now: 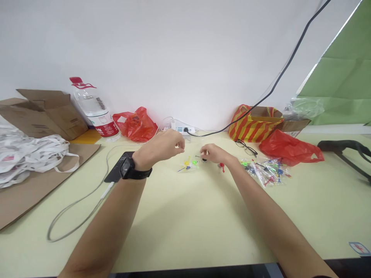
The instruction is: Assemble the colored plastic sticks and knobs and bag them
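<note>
My right hand (214, 153) is closed in a pinch on a small black plastic piece (204, 159), whose thin stem points left from the fingertips. Opposite it, my left hand (165, 146) hangs above the table with thumb and fingers curled together; whether anything sits between them is too small to tell. Under the left fingers lies a clear bag (188, 167) with small yellow, green and blue plastic pieces. A red plastic piece (222, 166) lies by my right wrist. Further right is a heap of clear bags (268, 172) with similar coloured pieces.
A phone (116, 170) on a cable lies beneath my left wrist. Along the wall stand a cardboard box (55, 116), a large bottle (98, 112), a red bag (136, 125), a power strip (181, 127) and a striped bag (246, 125). Glasses (246, 147) lie at right.
</note>
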A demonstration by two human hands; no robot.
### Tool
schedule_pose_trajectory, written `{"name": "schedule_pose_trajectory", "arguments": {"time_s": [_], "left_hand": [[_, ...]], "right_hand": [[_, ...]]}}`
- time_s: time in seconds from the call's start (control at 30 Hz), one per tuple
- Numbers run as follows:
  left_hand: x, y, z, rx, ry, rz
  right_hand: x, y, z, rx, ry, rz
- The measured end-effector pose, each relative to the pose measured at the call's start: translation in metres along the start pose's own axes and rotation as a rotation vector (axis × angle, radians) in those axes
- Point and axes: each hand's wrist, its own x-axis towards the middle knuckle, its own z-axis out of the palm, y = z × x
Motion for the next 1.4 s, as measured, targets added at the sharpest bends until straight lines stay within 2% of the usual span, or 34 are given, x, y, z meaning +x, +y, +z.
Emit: {"name": "schedule_pose_trajectory", "arguments": {"time_s": [0.17,0.37,0.47,0.6,0.7,0.77,0.83,0.97,1.07,1.2,1.33,1.4], "left_hand": [[0.0,0.0,0.0,-0.02,0.007,0.012],[0.0,0.001,0.0,-0.03,0.007,0.033],[0.001,0.002,-0.001,-0.032,0.001,0.039],[0.001,0.002,-0.001,-0.04,0.005,0.046],[0.001,0.002,-0.001,-0.049,0.009,0.054],[0.001,0.002,0.0,-0.05,0.016,0.063],[0.001,0.002,0.0,-0.043,0.025,0.071],[0.0,0.003,0.001,-0.035,0.026,0.076],[0.0,0.005,0.002,-0.036,0.021,0.079],[0.0,0.006,0.002,-0.027,0.018,0.071],[0.0,0.006,0.001,-0.023,0.024,0.085],[0.0,0.006,0.001,-0.026,0.03,0.089]], "right_hand": [[-0.002,0.0,0.002,0.047,-0.06,0.021],[-0.006,0.0,0.002,0.122,-0.049,0.041],[-0.006,0.001,-0.006,0.179,0.05,0.066],[-0.009,0.002,-0.037,0.277,0.278,0.103],[-0.02,-0.006,-0.064,0.59,0.519,0.036],[-0.03,-0.019,-0.077,0.818,0.567,-0.06],[-0.039,-0.036,-0.083,0.892,0.53,-0.134],[-0.05,-0.069,-0.08,0.726,0.33,-0.216],[-0.049,-0.084,-0.071,0.576,0.269,-0.227],[-0.043,-0.089,-0.063,0.462,0.292,-0.237],[-0.043,-0.087,-0.065,0.485,0.417,-0.24],[-0.044,-0.087,-0.066,0.459,0.413,-0.236]]}}
